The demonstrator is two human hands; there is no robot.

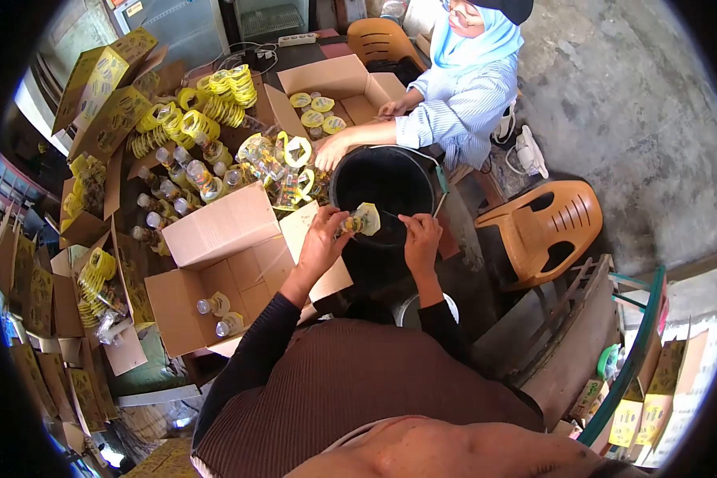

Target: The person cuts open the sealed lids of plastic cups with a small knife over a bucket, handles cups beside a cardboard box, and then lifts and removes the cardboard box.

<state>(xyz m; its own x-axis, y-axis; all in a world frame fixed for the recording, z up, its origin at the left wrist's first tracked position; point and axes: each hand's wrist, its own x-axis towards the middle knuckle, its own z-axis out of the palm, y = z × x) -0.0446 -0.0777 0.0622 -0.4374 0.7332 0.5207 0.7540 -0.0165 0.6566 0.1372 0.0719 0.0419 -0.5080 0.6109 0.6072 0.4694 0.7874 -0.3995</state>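
Note:
My left hand is closed round a small clear bottle with a pale yellow collar at its end, held over the near rim of a black bucket. To the right of it, my right hand pinches a thin dark item that points toward the collar; what it is, I cannot make out. Left of my hands lies an open cardboard box with two bottles inside.
Bottles and stacked yellow rings fill the left side. Across the bucket, a co-worker reaches toward the labels beside another box holding several bottles. An orange chair stands right; a metal pail sits below my right hand.

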